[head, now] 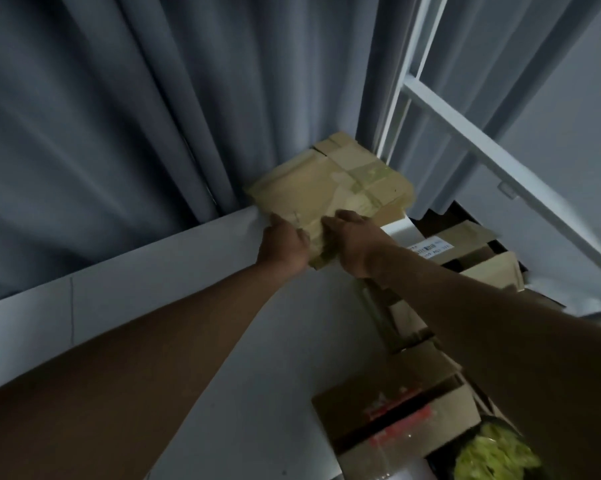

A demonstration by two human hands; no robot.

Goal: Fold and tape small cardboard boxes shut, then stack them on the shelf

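A small taped cardboard box (323,192) sits at the far end of the white shelf top (153,271), against the grey curtain. Another taped box (347,150) lies behind it. Both arms reach out to the near box. My left hand (283,244) grips its near left corner, and my right hand (349,237) holds its near edge, fingers curled over the cardboard. Clear tape runs across the box top.
A grey curtain (119,116) hangs behind the shelf. A white metal frame (465,140) crosses at the right. Below to the right stand more cardboard boxes (465,251), an open carton with red print (396,410) and something yellow-green (496,455).
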